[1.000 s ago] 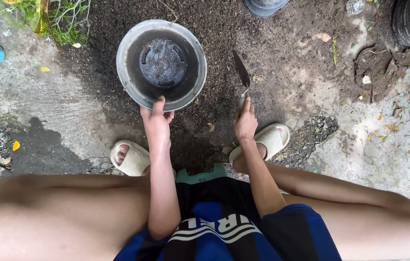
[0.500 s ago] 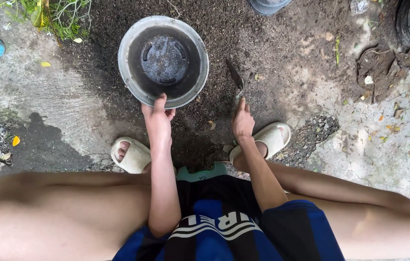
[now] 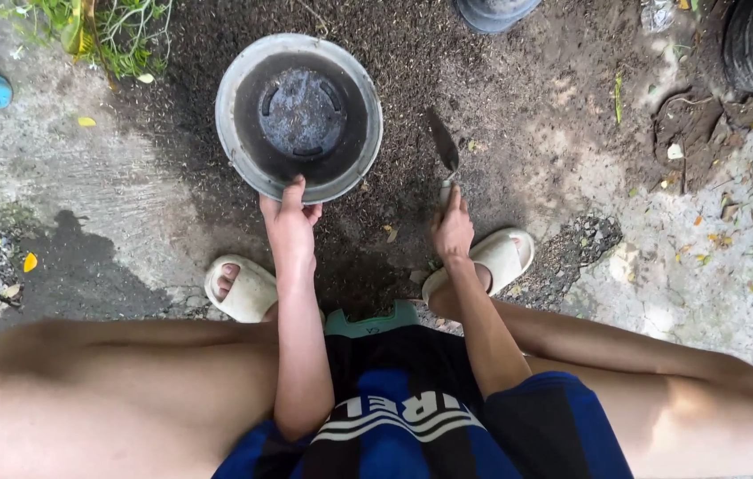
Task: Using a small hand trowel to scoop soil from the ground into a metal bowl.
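A round grey plastic pot [image 3: 298, 115], smooth-rimmed with a dark, dusty inside and slotted base, sits upright at upper centre of the frame on dark crumbly soil [image 3: 501, 89]. The left hand [image 3: 290, 219] clamps its near rim, thumb over the lip, forearm reaching straight up the frame. Just right of the pot, a narrow metal trowel [image 3: 443, 146] lies with its long axis running up the frame, its pointed blade tipped toward the upper left. The right hand [image 3: 453, 232] is closed around the trowel's handle, index finger stretched along it. Pale foam sandals [image 3: 243, 288] rest on rough concrete below.
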